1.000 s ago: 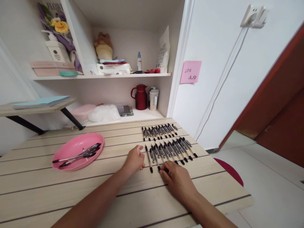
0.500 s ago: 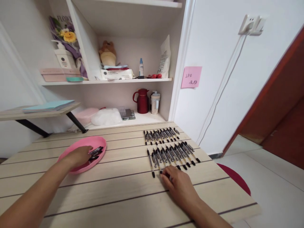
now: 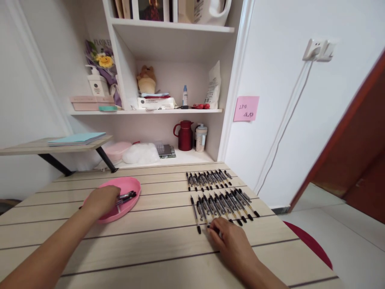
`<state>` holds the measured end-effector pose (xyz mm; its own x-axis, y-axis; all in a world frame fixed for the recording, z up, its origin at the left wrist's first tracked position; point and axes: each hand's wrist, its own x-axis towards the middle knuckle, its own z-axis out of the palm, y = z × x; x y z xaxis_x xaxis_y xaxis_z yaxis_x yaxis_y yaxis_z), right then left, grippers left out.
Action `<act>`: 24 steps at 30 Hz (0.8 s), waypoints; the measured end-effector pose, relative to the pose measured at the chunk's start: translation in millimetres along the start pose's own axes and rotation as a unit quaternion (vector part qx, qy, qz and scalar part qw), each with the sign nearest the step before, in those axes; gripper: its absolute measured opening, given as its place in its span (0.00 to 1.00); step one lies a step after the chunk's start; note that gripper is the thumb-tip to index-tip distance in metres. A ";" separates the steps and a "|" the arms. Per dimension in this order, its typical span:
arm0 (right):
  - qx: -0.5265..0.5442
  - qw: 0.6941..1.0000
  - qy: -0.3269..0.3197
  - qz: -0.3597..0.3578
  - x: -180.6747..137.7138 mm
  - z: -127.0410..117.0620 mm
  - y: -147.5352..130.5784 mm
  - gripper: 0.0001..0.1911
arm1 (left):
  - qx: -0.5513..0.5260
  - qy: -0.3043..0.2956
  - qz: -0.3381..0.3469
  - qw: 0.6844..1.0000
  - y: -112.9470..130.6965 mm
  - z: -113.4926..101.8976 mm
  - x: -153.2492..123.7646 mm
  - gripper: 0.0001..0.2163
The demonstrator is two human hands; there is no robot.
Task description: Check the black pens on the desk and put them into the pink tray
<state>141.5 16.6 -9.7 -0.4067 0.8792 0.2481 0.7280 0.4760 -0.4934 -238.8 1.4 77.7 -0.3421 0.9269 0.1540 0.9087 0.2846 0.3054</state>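
My left hand (image 3: pixel 104 200) reaches over the pink plate (image 3: pixel 136 202). Its fingers are curled down among black pens (image 3: pixel 128 196) lying there, and a dark tip sticks out left of the wrist. The back of the hand hides most of the grip. My right hand (image 3: pixel 231 241) rests on the table with curled fingers, thumb and fingertips at the lower end of a pen in the nearer row of pens (image 3: pixel 222 206). Left of that hand, one pen (image 3: pixel 195 214) lies slightly apart. Behind is a second row of pens (image 3: pixel 209 180), side by side.
The striped wooden table (image 3: pixel 156 249) meets a white shelf unit (image 3: pixel 147 112) holding a red jug (image 3: pixel 185 135) and a cup (image 3: pixel 201 137). A small raised stand (image 3: pixel 27 148) is at left. A pink note (image 3: pixel 246 108) sticks to the wall; a red round seat (image 3: pixel 309 245) is at right.
The view has tilted up and shifted left. My left hand has drawn back slightly over the plate, and a dark tip now shows beside its wrist. My right hand stays by the same pen.
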 end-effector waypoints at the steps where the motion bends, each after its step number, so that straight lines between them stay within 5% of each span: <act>1: 0.003 1.000 -0.001 -0.007 2.9 -3.0 -2.2 0.10 | -0.009 0.006 0.003 1.000 7.5 -4.2 -3.0 0.08; 4: 0.041 0.999 0.015 -0.022 18.4 -10.4 -15.3 0.11 | -0.202 -0.053 0.008 0.978 43.2 -4.7 -19.0 0.06; 7: 0.190 0.982 0.012 -0.010 40.8 -9.8 -35.8 0.13 | -0.479 -0.181 -0.001 0.859 89.1 17.3 -39.9 0.10; 10: 0.441 0.897 -0.014 0.023 62.2 -0.6 -54.2 0.16 | -0.609 -0.231 0.004 0.759 126.8 49.7 -55.5 0.10; 12: 0.543 0.839 -0.011 0.044 72.2 8.3 -60.1 0.16 | -0.645 -0.246 -0.004 0.724 142.4 69.7 -60.5 0.10; 14: 0.580 0.812 0.016 0.054 77.8 17.5 -59.7 0.16 | -0.651 -0.247 -0.012 0.718 150.7 86.3 -62.2 0.11; 18: 0.586 0.804 0.060 0.080 78.7 31.9 -48.8 0.17 | -0.603 -0.240 -0.032 0.760 154.5 108.7 -63.4 0.14; 24: 0.596 0.797 0.036 0.094 75.7 33.4 -44.0 0.17 | -0.600 -0.259 -0.002 0.757 151.8 114.7 -67.9 0.15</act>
<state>60.2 61.6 3.0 -0.2879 0.9522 0.1023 -0.2866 0.0163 -0.9579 -50.1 9.8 5.8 0.0779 0.9865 -0.1439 -0.0692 0.1494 0.9864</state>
